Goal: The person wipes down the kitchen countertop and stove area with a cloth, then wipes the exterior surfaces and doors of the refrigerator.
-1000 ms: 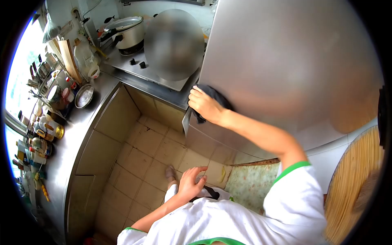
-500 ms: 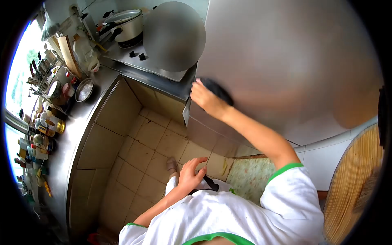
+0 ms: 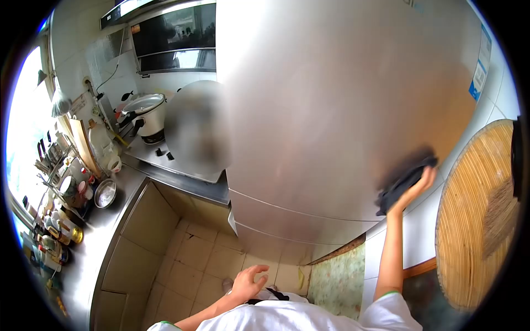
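A dark cloth (image 3: 406,179) is pressed against the lower right part of a large silvery refrigerator door (image 3: 314,110). My right hand (image 3: 415,193) grips this cloth with the fingers bent over its edge, close to the door's right side. My left hand (image 3: 249,282) hangs in the air in front of my body, fingers loosely curved and apart, holding nothing. Below that hand lies the tiled floor (image 3: 210,267).
A steel counter (image 3: 105,243) with several bottles and jars runs along the left. A pot (image 3: 149,118) stands on the stove at the back left. A round woven mat (image 3: 469,220) is at the right, near white wall tiles (image 3: 375,254).
My right hand has carried the cloth across the door from its left edge to its lower right. My view has tilted up, showing more of the door. The left hand stays low and open.
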Demonstrator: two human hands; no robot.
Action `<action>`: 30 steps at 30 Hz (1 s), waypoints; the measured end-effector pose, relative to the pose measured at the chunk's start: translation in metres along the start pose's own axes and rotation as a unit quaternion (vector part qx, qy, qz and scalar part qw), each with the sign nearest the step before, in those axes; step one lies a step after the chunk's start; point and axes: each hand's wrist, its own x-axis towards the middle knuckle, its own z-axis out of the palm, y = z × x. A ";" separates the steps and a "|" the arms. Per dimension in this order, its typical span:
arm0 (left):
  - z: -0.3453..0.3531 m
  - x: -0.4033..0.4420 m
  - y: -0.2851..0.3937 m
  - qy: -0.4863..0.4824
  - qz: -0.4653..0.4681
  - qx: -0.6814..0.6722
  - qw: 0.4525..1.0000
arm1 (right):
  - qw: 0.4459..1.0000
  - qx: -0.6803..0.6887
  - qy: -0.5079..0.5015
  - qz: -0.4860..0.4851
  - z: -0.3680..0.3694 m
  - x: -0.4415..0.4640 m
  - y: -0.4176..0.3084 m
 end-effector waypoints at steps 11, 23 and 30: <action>0.008 0.002 -0.004 0.004 0.005 -0.098 0.995 | 0.928 0.270 -0.041 -0.253 0.146 0.085 -0.299; 0.017 -0.015 -0.039 0.121 -0.031 -0.104 0.987 | 0.667 0.363 -0.483 -0.436 0.100 -0.182 -0.194; 0.025 -0.010 -0.065 0.099 -0.090 -0.161 0.978 | 0.748 0.086 -0.470 -0.460 -0.006 -0.106 -0.042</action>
